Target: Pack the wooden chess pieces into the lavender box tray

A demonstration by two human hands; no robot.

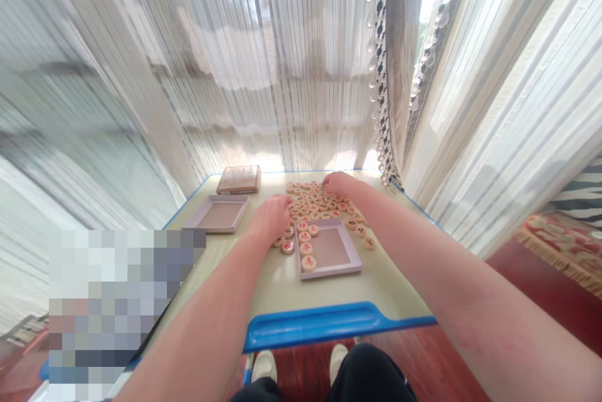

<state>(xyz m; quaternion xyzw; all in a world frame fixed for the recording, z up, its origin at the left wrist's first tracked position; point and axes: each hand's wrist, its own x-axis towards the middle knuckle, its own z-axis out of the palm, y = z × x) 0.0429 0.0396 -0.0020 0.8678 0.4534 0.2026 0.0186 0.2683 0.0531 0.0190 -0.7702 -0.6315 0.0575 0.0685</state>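
Many round wooden chess pieces [316, 200] with red and black characters lie heaped on the far half of a small table [282, 283]. A shallow grey box tray [336, 250] sits in front of the heap and holds several pieces in a column along its left side. My left hand [271, 219] rests palm down on pieces at the tray's left corner, fingers curled over them. My right hand [342, 184] reaches onto the far right of the heap, fingers bent down over pieces.
A second empty grey tray [217, 214] lies at the table's left, with a patterned box lid [239, 179] behind it. The table has a blue front rim [324, 323]. Striped curtains [263, 63] hang close around the table. My feet show below.
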